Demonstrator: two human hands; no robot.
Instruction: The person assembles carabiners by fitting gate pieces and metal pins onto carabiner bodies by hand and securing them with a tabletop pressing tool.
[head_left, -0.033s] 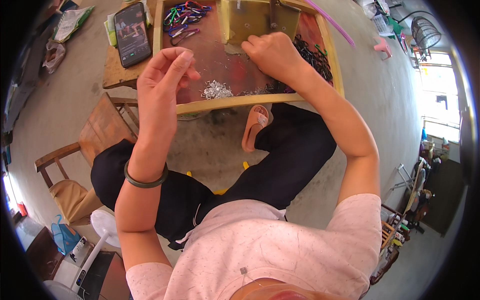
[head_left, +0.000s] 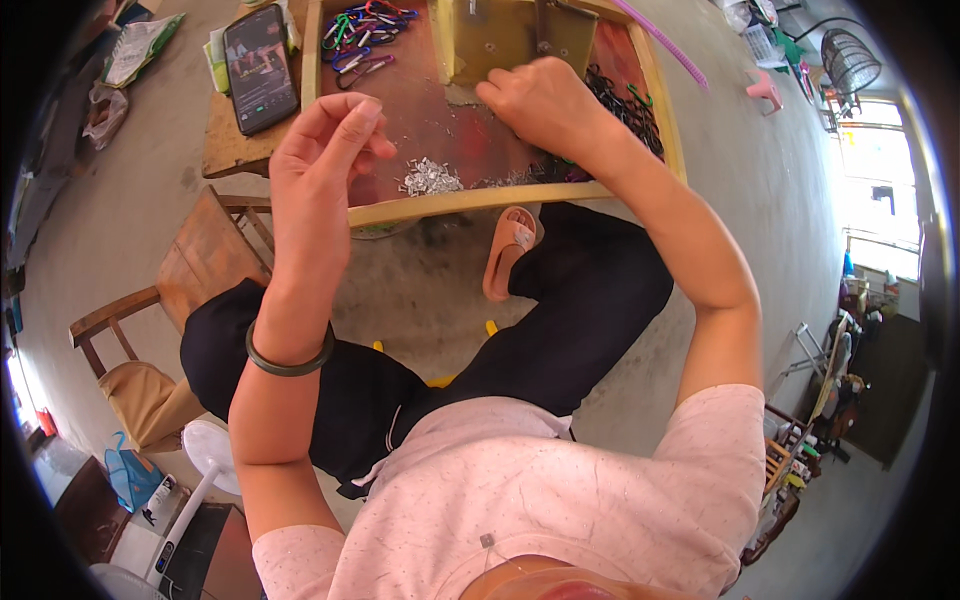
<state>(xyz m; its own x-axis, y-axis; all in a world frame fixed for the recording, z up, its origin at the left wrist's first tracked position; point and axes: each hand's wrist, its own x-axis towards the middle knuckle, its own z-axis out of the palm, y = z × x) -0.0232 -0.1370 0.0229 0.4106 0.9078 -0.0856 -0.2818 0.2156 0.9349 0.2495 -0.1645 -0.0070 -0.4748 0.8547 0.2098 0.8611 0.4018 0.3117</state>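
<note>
My left hand (head_left: 318, 165) is raised over the near left edge of a wood-rimmed tray (head_left: 470, 203). Its thumb and index finger are pinched together; anything between them is too small to make out. My right hand (head_left: 548, 105) is curled closed beside a yellowish plate-like fixture (head_left: 495, 50) at the tray's far side, its fingertips hidden from view. Between the hands lies a heap of tiny silvery metal pieces (head_left: 431, 177). Coloured carabiners (head_left: 365, 38) are bunched at the far left of the tray. Dark carabiners (head_left: 630, 118) lie to the right, partly behind my right forearm.
A smartphone (head_left: 262, 72) stands tilted on a wooden surface left of the tray. A wooden chair (head_left: 205, 250) is by my left knee, with a white fan (head_left: 207, 445) behind it. Past the tray's right corner hangs a purple coiled strip (head_left: 670, 50).
</note>
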